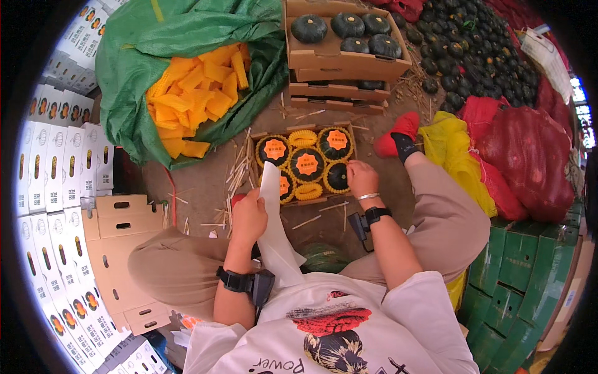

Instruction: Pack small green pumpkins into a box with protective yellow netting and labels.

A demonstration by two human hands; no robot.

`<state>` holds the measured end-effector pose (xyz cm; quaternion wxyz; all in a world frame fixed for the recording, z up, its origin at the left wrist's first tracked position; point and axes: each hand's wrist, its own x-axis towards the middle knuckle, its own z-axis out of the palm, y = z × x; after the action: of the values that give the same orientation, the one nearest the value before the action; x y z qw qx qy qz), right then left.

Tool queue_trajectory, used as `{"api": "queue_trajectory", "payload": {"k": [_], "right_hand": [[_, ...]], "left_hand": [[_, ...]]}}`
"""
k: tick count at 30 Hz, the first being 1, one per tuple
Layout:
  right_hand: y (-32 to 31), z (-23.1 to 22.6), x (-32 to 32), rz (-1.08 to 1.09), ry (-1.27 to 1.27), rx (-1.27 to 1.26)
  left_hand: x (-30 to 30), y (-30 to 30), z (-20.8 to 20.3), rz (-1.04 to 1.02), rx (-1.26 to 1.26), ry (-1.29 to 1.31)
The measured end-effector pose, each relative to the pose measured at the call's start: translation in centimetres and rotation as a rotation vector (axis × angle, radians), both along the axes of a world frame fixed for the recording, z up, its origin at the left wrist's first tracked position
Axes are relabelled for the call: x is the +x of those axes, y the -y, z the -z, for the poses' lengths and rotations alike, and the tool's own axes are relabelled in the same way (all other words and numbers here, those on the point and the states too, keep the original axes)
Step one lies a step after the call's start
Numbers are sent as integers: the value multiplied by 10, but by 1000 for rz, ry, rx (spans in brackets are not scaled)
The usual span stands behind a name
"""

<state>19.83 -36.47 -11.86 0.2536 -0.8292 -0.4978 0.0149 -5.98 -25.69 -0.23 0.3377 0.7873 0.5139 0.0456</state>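
A strip of white backing paper hangs from my left hand, whose fingers are closed on it, and trails toward my lap. In front of me, an open cardboard box holds several dark green pumpkins nestled in yellow foam nets. Round orange labels sit on most of them. The near right pumpkin shows no label. Right beside it is my right hand, fingers curled and pinched at its upper edge; whatever they hold is too small to make out.
Orange foam pieces fill a green sack at far left. Stacked cardboard trays of pumpkins stand ahead, near a pumpkin heap. White boxes line the left; red mesh sacks and green cartons the right.
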Motion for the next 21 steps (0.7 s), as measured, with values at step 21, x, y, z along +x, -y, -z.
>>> {"api": "queue_trajectory", "payload": {"k": [21], "right_hand": [[3, 18, -31, -123, -15, -624]], "left_hand": [[4, 0, -5, -77, -20, 162]]}}
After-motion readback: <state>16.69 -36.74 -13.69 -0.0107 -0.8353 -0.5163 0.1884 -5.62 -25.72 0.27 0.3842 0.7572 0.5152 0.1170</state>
